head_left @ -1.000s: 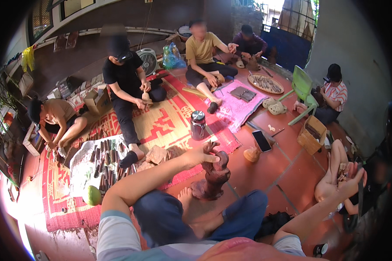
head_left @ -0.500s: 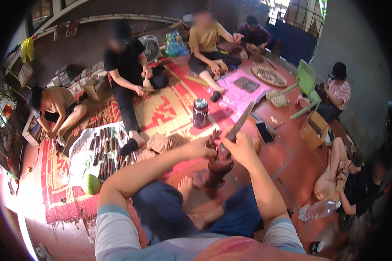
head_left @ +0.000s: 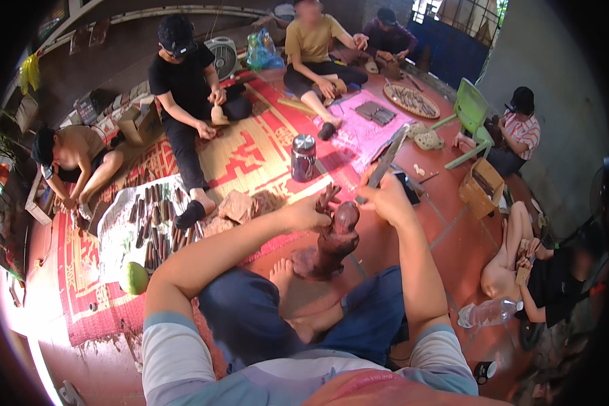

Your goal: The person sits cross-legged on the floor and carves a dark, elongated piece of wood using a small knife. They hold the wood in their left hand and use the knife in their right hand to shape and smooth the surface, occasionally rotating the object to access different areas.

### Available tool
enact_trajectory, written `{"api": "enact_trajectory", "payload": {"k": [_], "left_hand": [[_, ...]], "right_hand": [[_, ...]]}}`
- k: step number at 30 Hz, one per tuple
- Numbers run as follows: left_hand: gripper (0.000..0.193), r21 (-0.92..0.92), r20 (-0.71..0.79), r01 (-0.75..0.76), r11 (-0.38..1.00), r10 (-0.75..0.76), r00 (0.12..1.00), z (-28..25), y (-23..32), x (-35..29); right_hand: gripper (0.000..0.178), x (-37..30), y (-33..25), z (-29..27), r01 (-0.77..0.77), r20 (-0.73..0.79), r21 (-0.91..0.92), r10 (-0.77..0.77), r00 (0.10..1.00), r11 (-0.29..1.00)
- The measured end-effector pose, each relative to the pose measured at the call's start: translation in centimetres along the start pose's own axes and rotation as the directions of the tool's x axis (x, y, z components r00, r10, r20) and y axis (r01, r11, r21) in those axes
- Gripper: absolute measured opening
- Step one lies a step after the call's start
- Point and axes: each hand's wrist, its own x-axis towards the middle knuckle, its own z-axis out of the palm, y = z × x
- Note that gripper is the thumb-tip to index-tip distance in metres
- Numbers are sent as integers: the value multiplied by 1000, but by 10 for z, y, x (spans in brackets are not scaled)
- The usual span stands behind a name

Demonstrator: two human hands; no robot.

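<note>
Left hand (head_left: 308, 215) curled around upper part of dark reddish wooden carving (head_left: 331, 240), which stands on red tiled floor (head_left: 453, 237) before person's bare foot (head_left: 284, 271), long axis near upright, top leaning slightly left. Right hand (head_left: 389, 199) fisted on flat chisel-like tool (head_left: 386, 162) (blade pointing up-right, lower end at carving's top). Metal canister (head_left: 304, 157) on woven mat (head_left: 250, 155) beyond.

The carved wooden figure (head_left: 331, 237) is showing a dark reddish brown. The woven mat (head_left: 250, 152) is displaying a red geometric pattern on tan. The plastic chair (head_left: 468, 111) is appearing light green, the cloth (head_left: 365, 135) pink, the floor (head_left: 453, 223) terracotta red.
</note>
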Motion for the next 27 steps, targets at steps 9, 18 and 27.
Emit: {"api": "enact_trajectory", "payload": {"k": [9, 18, 27], "left_hand": [[55, 28, -17, 22, 999, -21, 1000, 0, -3, 4], [52, 32, -9, 106, 994, -106, 994, 4, 9, 2], [56, 25, -16, 113, 993, -112, 994, 6, 5, 7]], "right_hand": [[9, 8, -4, 1, -107, 5, -6, 107, 994, 994], [12, 10, -4, 3, -42, 18, -171, 46, 999, 984], [14, 9, 5, -5, 6, 94, -93, 3, 996, 996]]}}
